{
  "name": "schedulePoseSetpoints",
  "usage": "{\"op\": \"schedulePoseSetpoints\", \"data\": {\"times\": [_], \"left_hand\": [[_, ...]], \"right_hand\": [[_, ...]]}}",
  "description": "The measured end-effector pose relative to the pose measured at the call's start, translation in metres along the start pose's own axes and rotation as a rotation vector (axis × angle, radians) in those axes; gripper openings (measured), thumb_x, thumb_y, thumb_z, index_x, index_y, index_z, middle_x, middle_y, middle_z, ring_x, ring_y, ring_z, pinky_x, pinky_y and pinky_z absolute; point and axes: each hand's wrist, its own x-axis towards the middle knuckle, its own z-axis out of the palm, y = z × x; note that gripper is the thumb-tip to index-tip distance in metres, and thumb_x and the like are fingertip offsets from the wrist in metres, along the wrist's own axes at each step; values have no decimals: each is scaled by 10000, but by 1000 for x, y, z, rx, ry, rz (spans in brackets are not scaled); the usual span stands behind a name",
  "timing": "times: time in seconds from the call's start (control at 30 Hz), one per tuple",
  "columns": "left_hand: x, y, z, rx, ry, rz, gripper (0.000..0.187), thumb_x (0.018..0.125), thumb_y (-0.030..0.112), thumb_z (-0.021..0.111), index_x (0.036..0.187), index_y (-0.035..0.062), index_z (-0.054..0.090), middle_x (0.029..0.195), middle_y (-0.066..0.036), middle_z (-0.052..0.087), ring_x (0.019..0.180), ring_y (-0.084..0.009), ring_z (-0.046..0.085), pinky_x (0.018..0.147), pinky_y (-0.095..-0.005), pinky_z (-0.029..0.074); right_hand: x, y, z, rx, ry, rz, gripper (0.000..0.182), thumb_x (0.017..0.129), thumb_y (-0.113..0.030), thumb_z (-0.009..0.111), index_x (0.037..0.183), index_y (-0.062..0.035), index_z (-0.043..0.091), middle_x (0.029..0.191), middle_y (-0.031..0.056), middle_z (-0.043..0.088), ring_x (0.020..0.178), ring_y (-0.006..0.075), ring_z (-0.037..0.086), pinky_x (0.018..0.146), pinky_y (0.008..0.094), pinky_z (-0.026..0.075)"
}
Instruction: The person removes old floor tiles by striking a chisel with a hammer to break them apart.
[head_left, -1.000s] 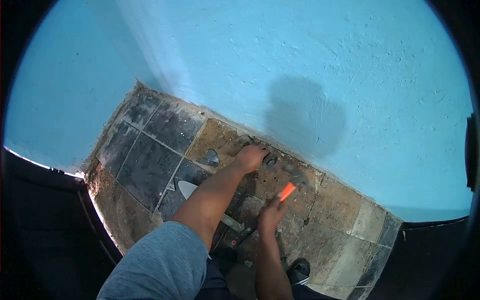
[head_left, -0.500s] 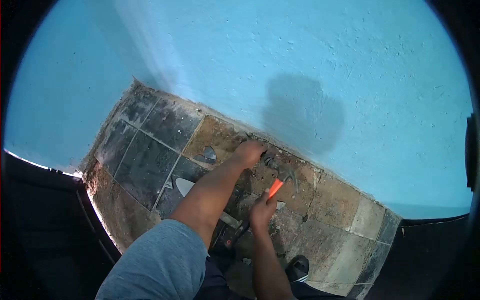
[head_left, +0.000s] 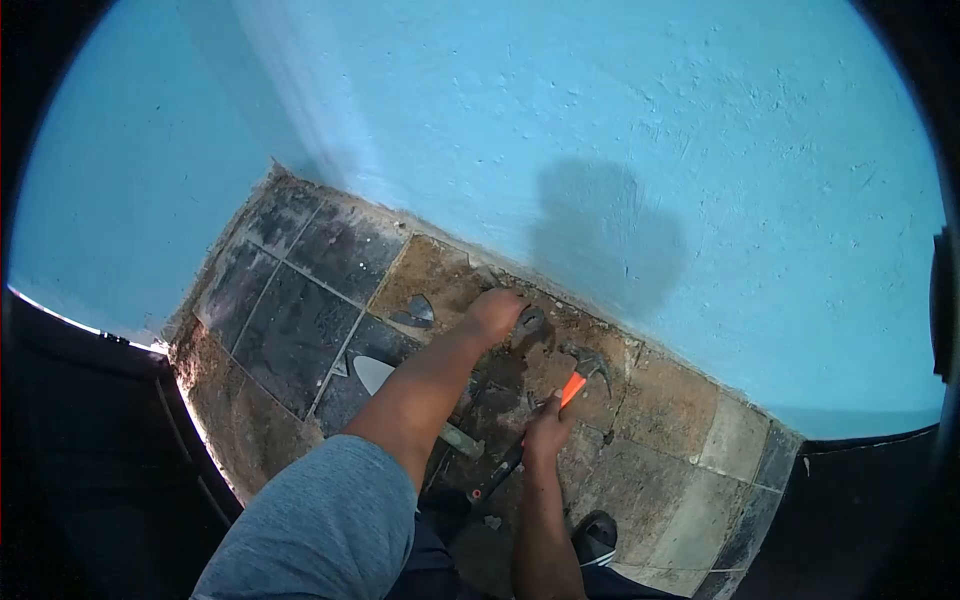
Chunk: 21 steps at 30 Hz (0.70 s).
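My right hand (head_left: 548, 430) is wrapped round the handle of a claw hammer (head_left: 573, 388), orange near the head and black toward its end. The steel head hangs just above the bare floor, apart from my left hand. Near the wall, my left hand (head_left: 496, 316) is closed on a dark tool with a round grey end (head_left: 530, 320), perhaps a chisel; its lower part is hidden. Brown, rough floor (head_left: 425, 265) shows around it where no tile lies. A broken piece of dark tile (head_left: 418, 312) rests left of my left hand.
A blue wall (head_left: 420, 110) rises behind the work spot. Dark tiles (head_left: 295, 310) cover the left floor. A pale pointed blade (head_left: 372, 374) and a light bar (head_left: 462, 441) lie partly under my left arm. My sandalled foot (head_left: 596, 535) stands at the bottom.
The hammer and my right hand have moved right and slightly down, away from my left hand. The tool's round end now shows. My left hand has stayed nearly in place.
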Motion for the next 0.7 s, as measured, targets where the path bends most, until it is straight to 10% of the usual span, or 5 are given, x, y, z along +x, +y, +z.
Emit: {"op": "schedulePoseSetpoints", "data": {"times": [0.43, 0.57, 0.7], "left_hand": [[16, -6, -5, -57, 66, -113, 227, 863, 32, 619, 1085, 29, 666, 1017, -213, 681, 1018, -403, 648, 906, -511, 526], [15, -7, -14, -139, 77, -180, 235, 859, 20, 620, 1084, 48, 680, 1043, -211, 685, 1035, -401, 647, 913, -506, 527], [15, -9, -19, -81, 13, -194, 230, 876, 39, 605, 1090, 64, 687, 1048, -197, 691, 1036, -387, 656, 908, -496, 537]], "right_hand": [[5, -67, 6, 227, 577, -522, 409, 1091, -421, 406, 869, -82, 462, 684, 2, 455, 581, 117, 453, 517, 295, 402], [16, 18, 34, -51, -170, 37, 342, 1085, -346, 442, 898, -61, 467, 658, 21, 476, 472, 130, 451, 426, 318, 386], [0, 76, 29, -205, -105, -85, 322, 1082, -344, 439, 936, -61, 488, 651, 26, 491, 445, 142, 469, 411, 315, 398]]}}
